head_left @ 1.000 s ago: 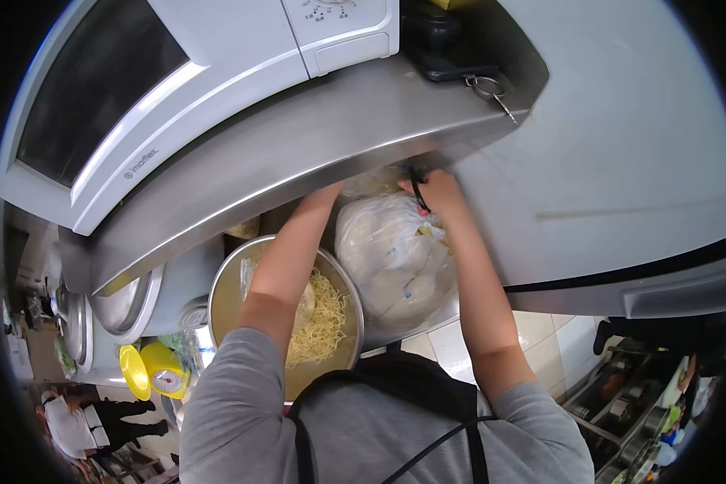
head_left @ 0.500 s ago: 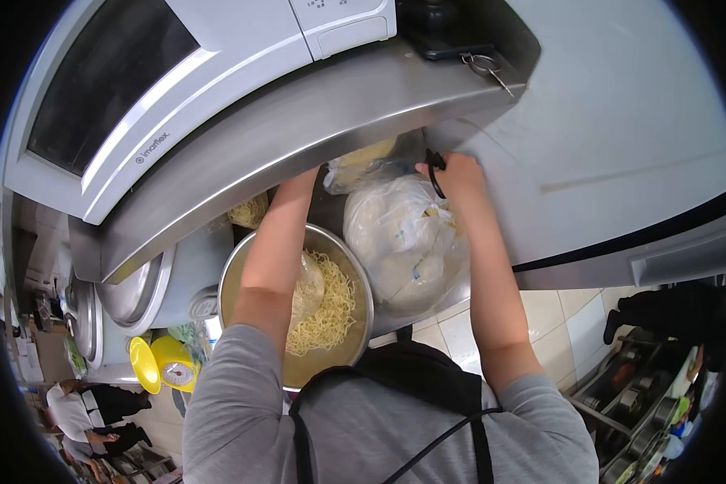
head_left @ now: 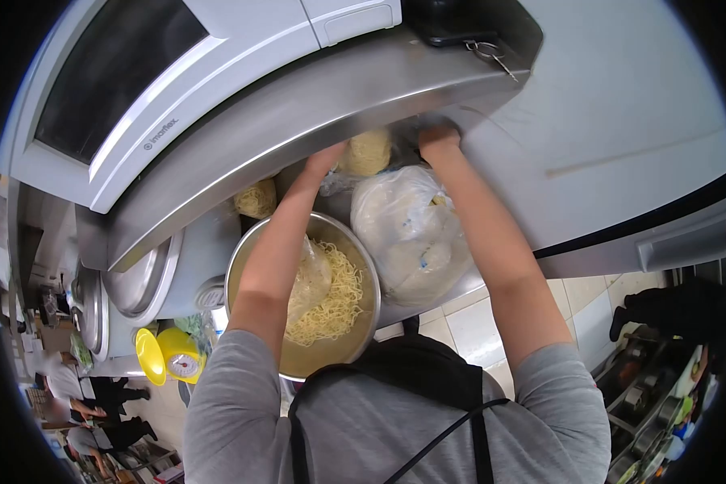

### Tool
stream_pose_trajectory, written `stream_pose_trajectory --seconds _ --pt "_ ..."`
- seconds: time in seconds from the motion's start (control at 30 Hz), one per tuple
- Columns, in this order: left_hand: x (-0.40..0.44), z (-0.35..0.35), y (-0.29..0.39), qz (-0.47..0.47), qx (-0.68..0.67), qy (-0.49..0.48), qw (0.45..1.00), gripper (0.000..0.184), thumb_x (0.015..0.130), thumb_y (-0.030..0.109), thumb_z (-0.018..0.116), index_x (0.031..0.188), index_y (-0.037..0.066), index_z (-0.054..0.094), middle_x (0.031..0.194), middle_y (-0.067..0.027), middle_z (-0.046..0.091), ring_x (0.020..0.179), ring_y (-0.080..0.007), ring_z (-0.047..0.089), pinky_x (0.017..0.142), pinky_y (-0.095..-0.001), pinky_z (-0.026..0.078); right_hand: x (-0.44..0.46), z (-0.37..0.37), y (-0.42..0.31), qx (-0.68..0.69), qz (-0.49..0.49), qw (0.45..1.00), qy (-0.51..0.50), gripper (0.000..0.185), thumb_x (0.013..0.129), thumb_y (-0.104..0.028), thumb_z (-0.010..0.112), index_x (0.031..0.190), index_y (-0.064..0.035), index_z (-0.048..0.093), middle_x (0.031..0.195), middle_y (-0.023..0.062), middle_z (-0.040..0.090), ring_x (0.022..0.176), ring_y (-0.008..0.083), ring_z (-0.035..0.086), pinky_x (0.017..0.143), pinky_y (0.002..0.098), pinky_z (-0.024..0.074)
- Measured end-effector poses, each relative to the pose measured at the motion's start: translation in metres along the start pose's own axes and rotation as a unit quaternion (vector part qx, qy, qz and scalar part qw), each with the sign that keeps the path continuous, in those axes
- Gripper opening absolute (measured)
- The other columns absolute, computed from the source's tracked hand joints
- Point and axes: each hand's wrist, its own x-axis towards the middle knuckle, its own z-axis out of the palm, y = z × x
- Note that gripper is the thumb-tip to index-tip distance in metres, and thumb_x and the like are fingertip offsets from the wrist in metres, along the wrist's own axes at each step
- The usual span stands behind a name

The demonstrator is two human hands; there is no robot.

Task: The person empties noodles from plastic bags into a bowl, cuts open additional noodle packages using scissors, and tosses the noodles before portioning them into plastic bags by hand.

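Observation:
My left hand (head_left: pixel 328 156) reaches to the steel shelf's edge, beside a plastic bag of yellow noodles (head_left: pixel 370 152); its fingers are mostly hidden. My right hand (head_left: pixel 440 140) is blurred at the same edge, right of that bag, closed round black-handled scissors (head_left: pixel 437 122) that show only as a dark smear. Between my forearms a large knotted clear bag (head_left: pixel 407 234) with pale contents rests on the steel surface. Under my left forearm stands a steel bowl (head_left: pixel 369 302) with loose yellow noodles (head_left: pixel 335 300) and a clear plastic bag (head_left: pixel 307 278) in it.
A steel shelf (head_left: pixel 298 133) carrying a white microwave (head_left: pixel 129 153) overhangs the work surface. Keys (head_left: pixel 488 53) lie at its right end. Another noodle bundle (head_left: pixel 256 199) sits left of my forearm. A yellow scale (head_left: pixel 184 363) stands lower left, with people (head_left: pixel 97 403) beyond.
My right hand has moved up and left to the shelf's edge with the scissors. More of my left hand and of the noodle bag shows. The view has shifted slightly.

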Motion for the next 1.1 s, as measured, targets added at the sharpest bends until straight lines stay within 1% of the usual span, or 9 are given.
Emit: stream_pose_trajectory --seconds 0.17,0.4,0.47,0.57,0.63,0.73,0.8,0.93,1.1 --pt "0.020 -0.012 0.021 -0.019 -0.182 0.126 0.975 0.019 0.077 0.011 0.056 0.091 -0.001 0.057 0.086 -0.0098 0.060 0.081 -0.0198 0.056 0.072 -0.0308 0.045 0.022 0.027 -0.002 -0.068 -0.021 0.997 0.006 0.026 0.081 -0.019 0.051 0.102 -0.0094 0.062 0.109 0.0092 0.059 0.101 0.0245 0.057 0.079 0.0351 0.0483" --pt "0.000 -0.115 0.086 0.067 -0.629 0.111 0.767 0.019 0.080 0.014 0.057 0.093 0.000 0.057 0.091 -0.0108 0.060 0.085 -0.0212 0.057 0.075 -0.0306 0.047 0.029 0.044 0.007 -0.138 -0.028 0.990 0.028 0.025 0.083 -0.017 0.048 0.102 -0.0088 0.062 0.108 0.0082 0.060 0.099 0.0249 0.058 0.077 0.0345 0.0489" --pt "-0.014 -0.129 0.087 0.034 -0.661 0.116 0.741 0.019 0.081 0.015 0.057 0.093 0.000 0.058 0.092 -0.0111 0.061 0.086 -0.0216 0.057 0.075 -0.0306 0.048 0.020 0.033 0.003 -0.120 -0.017 0.993 0.008 0.025 0.084 -0.017 0.047 0.102 -0.0087 0.062 0.108 0.0079 0.060 0.099 0.0250 0.058 0.077 0.0343 0.0491" --pt "-0.044 -0.137 0.091 -0.177 -0.682 0.242 0.667 0.022 0.085 0.016 0.051 0.102 0.003 0.054 0.099 -0.0120 0.058 0.092 -0.0210 0.056 0.077 -0.0322 0.050 -0.009 -0.010 -0.005 -0.057 0.025 0.997 -0.039 0.026 0.082 -0.019 0.050 0.102 -0.0090 0.062 0.105 0.0099 0.061 0.098 0.0279 0.059 0.079 0.0368 0.0486" --pt "-0.073 -0.150 0.122 -0.215 -0.671 0.258 0.661 0.019 0.082 0.004 0.050 0.101 0.001 0.052 0.097 -0.0138 0.056 0.090 -0.0227 0.056 0.077 -0.0333 0.050 -0.045 -0.044 -0.005 -0.059 0.013 0.998 -0.028 0.025 0.079 -0.020 0.053 0.100 -0.0088 0.063 0.104 0.0109 0.061 0.096 0.0287 0.059 0.078 0.0370 0.0489" --pt "-0.113 -0.168 0.127 -0.268 -0.634 0.145 0.711 0.017 0.077 -0.006 0.046 0.092 0.001 0.049 0.090 -0.0144 0.054 0.085 -0.0232 0.056 0.075 -0.0344 0.050 -0.094 -0.066 0.003 -0.041 0.003 0.999 -0.001 0.027 0.075 -0.024 0.060 0.095 -0.0077 0.064 0.098 0.0130 0.062 0.092 0.0296 0.060 0.075 0.0370 0.0496" --pt "-0.139 -0.185 0.121 -0.158 -0.746 -0.053 0.645 0.019 0.073 -0.012 0.043 0.084 0.003 0.045 0.084 -0.0139 0.051 0.080 -0.0223 0.055 0.073 -0.0338 0.050 -0.116 -0.070 0.007 -0.020 0.003 1.000 0.011 0.029 0.072 -0.026 0.063 0.094 -0.0069 0.064 0.093 0.0141 0.063 0.089 0.0296 0.061 0.074 0.0369 0.0500" --pt "-0.188 -0.198 0.112 -0.307 -0.682 0.053 0.662 0.014 0.075 -0.006 0.047 0.079 0.007 0.044 0.072 -0.0070 0.048 0.071 -0.0193 0.051 0.065 -0.0301 0.047 -0.169 -0.070 0.004 0.065 0.034 0.996 0.058 0.027 0.069 -0.026 0.065 0.088 -0.0073 0.063 0.083 0.0149 0.064 0.081 0.0309 0.061 0.069 0.0388 0.0496" --pt "-0.285 -0.171 -0.006 -0.379 -0.598 0.025 0.706 0.014 0.076 -0.009 0.046 0.077 0.005 0.049 0.076 -0.0059 0.053 0.070 -0.0162 0.054 0.066 -0.0275 0.048 -0.246 -0.045 -0.010 0.144 0.007 0.984 0.105 0.025 0.069 -0.027 0.066 0.087 -0.0098 0.063 0.074 0.0148 0.063 0.073 0.0322 0.061 0.064 0.0403 0.0487"
